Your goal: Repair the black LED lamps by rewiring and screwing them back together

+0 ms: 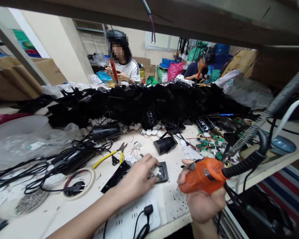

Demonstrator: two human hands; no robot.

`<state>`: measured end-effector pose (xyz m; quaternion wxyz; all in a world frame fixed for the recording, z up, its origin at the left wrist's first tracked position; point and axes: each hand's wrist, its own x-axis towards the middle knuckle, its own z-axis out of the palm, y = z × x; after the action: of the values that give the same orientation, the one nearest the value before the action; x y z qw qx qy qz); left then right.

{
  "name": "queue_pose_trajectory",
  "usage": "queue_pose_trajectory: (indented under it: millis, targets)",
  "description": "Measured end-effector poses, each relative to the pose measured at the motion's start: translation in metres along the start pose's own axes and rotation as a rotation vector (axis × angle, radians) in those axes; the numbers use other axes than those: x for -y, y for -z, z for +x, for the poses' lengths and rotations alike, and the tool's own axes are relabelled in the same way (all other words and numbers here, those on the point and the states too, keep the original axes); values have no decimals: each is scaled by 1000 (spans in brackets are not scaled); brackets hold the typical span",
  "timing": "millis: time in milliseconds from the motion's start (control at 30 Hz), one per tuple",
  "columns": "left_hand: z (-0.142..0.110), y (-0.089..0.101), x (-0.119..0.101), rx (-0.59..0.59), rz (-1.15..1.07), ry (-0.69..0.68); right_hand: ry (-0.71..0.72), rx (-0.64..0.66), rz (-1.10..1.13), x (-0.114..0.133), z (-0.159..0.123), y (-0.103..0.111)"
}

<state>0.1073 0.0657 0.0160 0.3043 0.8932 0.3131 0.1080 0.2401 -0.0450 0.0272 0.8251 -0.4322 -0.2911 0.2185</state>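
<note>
My left hand (pixel 137 176) is closed, its fingertips pinching a small clear-and-white part (pixel 156 172). That part is held over a small black rectangular frame (pixel 164 169) on the table. Beneath and behind the same hand, a black panel with holes (pixel 112 179) is partly covered. On the right, my right hand (pixel 201 202) is wrapped round an orange electric screwdriver (pixel 204 174), whose tip is hidden. A thick black cord leaves its rear, and a coil spring (pixel 251 131) runs up from there. Small dark screws or bits (pixel 176 200) are scattered on the table between my hands.
Yellow-handled cutters (pixel 107 157), a tape roll (pixel 91 184) and a screw pile (pixel 31 200) lie left. A power strip (pixel 129 215) is in front. Black housings (pixel 164 99) are heaped behind, green circuit boards (pixel 210 144) to the right. Two people sit opposite. A beam (pixel 189 20) crosses overhead.
</note>
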Motion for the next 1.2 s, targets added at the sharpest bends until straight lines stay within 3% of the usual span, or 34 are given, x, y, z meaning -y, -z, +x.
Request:
queue_pose_trajectory:
  millis: [67, 133, 200, 267, 367, 433, 567, 633, 700, 767, 867, 1000, 1200]
  targets:
    - [-3, -2, 9, -44, -396, 141, 10, -29, 12, -8, 5, -2]
    - [-2, -7, 15, -8, -749, 263, 23, -70, 46, -19, 11, -5]
    - [-1, -14, 16, 44, -927, 310, 27, -89, 83, -30, 17, -9]
    - [-1, -19, 16, 28, -861, 292, 19, -87, 103, -39, 21, -14]
    - [-4, -21, 17, -51, -546, 217, -32, -32, 104, -45, 20, -21]
    - [-7, -19, 19, -54, -456, 209, -75, 15, 103, -46, 16, -23]
    - [-16, -5, 24, 9, -746, 363, -117, 57, 102, -48, 9, -24]
    - [-20, 6, 25, -27, -883, 437, -99, 51, 96, -50, 8, -24]
    - [-23, 16, 25, -58, -928, 469, -81, 42, 93, -53, 9, -23]
    - [-26, 19, 26, -13, -909, 468, -87, 38, 92, -54, 10, -22]
    - [-32, 14, 28, 73, -762, 402, -111, 51, 79, -54, 8, -22]
    - [-36, 1, 37, 19, -478, 262, -131, 62, 118, -51, 1, -23]
    - [-33, 4, 48, -27, -416, 160, -150, 81, 138, -46, -6, -23]
